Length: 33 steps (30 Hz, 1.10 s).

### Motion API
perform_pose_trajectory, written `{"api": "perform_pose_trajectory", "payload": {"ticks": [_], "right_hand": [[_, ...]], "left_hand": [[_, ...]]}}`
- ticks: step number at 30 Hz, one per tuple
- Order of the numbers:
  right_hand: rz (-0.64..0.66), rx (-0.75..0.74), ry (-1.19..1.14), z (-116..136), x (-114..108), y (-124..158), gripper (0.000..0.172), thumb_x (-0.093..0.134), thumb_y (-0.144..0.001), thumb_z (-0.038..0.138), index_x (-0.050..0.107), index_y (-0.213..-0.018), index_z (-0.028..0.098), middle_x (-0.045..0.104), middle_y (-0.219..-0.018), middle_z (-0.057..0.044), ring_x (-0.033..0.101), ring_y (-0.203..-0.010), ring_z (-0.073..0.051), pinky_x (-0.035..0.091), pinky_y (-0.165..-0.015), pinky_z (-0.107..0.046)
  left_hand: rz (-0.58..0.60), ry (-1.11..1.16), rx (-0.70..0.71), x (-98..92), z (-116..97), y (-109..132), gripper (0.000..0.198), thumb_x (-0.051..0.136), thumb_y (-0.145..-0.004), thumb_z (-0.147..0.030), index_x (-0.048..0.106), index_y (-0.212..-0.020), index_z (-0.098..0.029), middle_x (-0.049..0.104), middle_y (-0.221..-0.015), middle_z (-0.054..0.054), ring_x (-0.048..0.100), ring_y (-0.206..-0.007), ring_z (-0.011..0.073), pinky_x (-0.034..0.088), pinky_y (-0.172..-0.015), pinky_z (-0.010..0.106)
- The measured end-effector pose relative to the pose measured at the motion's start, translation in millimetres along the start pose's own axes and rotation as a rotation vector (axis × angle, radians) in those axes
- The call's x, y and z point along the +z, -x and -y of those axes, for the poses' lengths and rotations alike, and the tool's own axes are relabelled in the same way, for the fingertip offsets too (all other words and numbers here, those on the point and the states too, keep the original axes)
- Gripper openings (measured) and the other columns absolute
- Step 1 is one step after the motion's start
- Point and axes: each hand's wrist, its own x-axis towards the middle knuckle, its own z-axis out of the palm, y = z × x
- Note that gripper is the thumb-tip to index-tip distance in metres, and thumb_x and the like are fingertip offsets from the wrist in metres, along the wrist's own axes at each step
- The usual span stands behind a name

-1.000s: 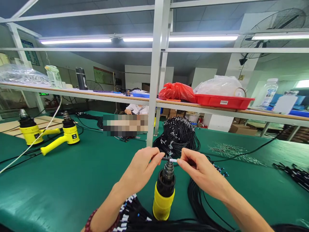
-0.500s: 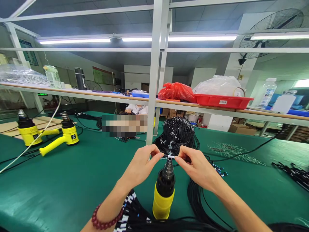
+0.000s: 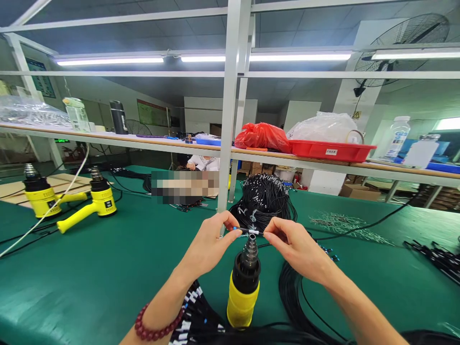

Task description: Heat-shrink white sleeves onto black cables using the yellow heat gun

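A thin black cable (image 3: pixel 245 230) with a white sleeve (image 3: pixel 253 232) and a blue tip stretches level between my two hands. My left hand (image 3: pixel 212 244) pinches its blue end between thumb and fingers. On the other side, my right hand (image 3: pixel 293 244) pinches the cable just beyond the white sleeve. Directly below stands a yellow and black heat gun (image 3: pixel 244 287), upright, its metal nozzle close under the sleeve. Cables with white sleeves (image 3: pixel 196 306) lie under my left forearm. A coil of black cable (image 3: pixel 293 292) is beneath my right arm.
Two more yellow heat guns (image 3: pixel 39 196) stand at the left. Behind my hands is a heap of black cables (image 3: pixel 264 196) beside the white post (image 3: pixel 230 110). A shelf (image 3: pixel 161 140) crosses above the table, bearing a red tray (image 3: pixel 330 151). Another person (image 3: pixel 204 163) sits across the table.
The white sleeve stays above the nozzle, while my fingers have shifted outward a little. The blue end now shows at my left fingertips, and black cable shows before my right fingertips.
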Motion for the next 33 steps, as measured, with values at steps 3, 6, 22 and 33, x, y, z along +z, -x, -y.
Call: {"api": "perform_pose_trajectory", "payload": {"ticks": [3, 6, 22, 33], "right_hand": [[-0.001, -0.013, -0.047, 0.7, -1.9, 2.4, 0.019, 0.047, -0.090, 0.026, 0.052, -0.072, 0.020, 0.054, -0.067, 0.003, 0.043, -0.062, -0.013, 0.033, -0.056, -0.025], [-0.011, -0.013, -0.059, 2.5, -0.3, 3.7, 0.019, 0.049, -0.089, 0.025, 0.052, -0.071, 0.020, 0.054, -0.066, 0.002, 0.044, -0.061, -0.013, 0.033, -0.055, -0.025], [-0.038, 0.066, -0.084, -3.7, 4.0, 0.5, 0.010, 0.058, -0.082, 0.025, 0.063, -0.076, 0.019, 0.064, -0.070, 0.000, 0.055, -0.062, -0.014, 0.041, -0.056, -0.026], [-0.048, 0.058, -0.102, 1.2, 0.7, 4.6, 0.015, 0.059, -0.081, 0.028, 0.064, -0.070, 0.019, 0.065, -0.068, -0.001, 0.055, -0.061, -0.014, 0.042, -0.056, -0.026]], "left_hand": [[0.001, -0.014, 0.017, -0.6, 0.5, -0.4, 0.021, 0.052, -0.091, -0.039, 0.059, -0.083, -0.021, 0.063, -0.079, -0.003, 0.054, -0.074, 0.0148, 0.033, -0.060, 0.025], [0.022, -0.077, 0.009, 0.4, 4.6, -0.3, 0.043, 0.037, -0.096, -0.048, 0.055, -0.070, -0.020, 0.056, -0.064, -0.004, 0.049, -0.062, 0.0139, 0.032, -0.058, 0.026], [-0.018, -0.001, -0.001, 1.0, 2.9, 2.9, 0.023, 0.051, -0.092, -0.038, 0.059, -0.080, -0.020, 0.063, -0.077, -0.003, 0.052, -0.071, 0.0146, 0.033, -0.058, 0.025], [-0.007, -0.159, 0.055, 0.7, 3.0, 0.5, 0.044, 0.037, -0.097, -0.045, 0.043, -0.061, -0.019, 0.044, -0.058, -0.005, 0.039, -0.057, 0.0127, 0.027, -0.055, 0.026]]}}
